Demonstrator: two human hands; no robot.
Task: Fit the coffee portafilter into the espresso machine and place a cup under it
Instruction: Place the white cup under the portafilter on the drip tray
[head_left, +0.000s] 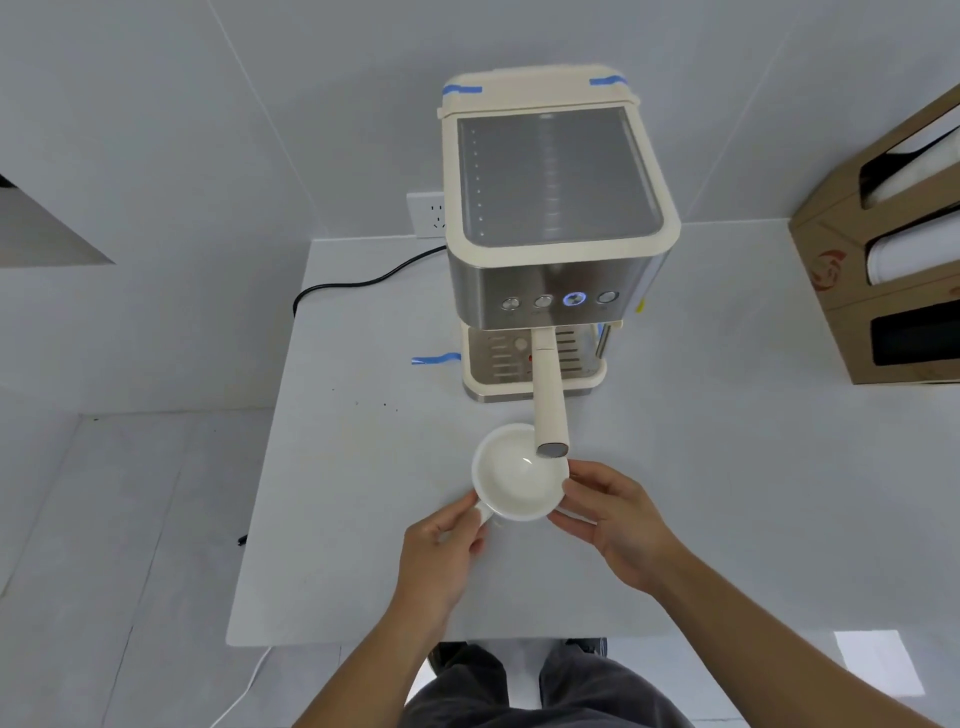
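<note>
A cream and steel espresso machine (550, 218) stands at the back of the white table (363, 519), one button lit blue. The portafilter (549, 395) sits in the machine, its cream handle sticking out toward me. A white cup (511, 478) is in front of the machine, its far rim under the handle's tip. My left hand (441, 540) pinches the cup's handle at its lower left. My right hand (608, 514) holds the cup's right side with fingertips. I cannot tell if the cup rests on the table or is lifted.
A cardboard box (878, 249) with cut-out windows stands at the right. A black power cord (353, 286) runs from the machine to the left, near a wall socket (428, 213). The drip tray (498, 364) under the portafilter holds nothing. Blue tape strips mark the machine.
</note>
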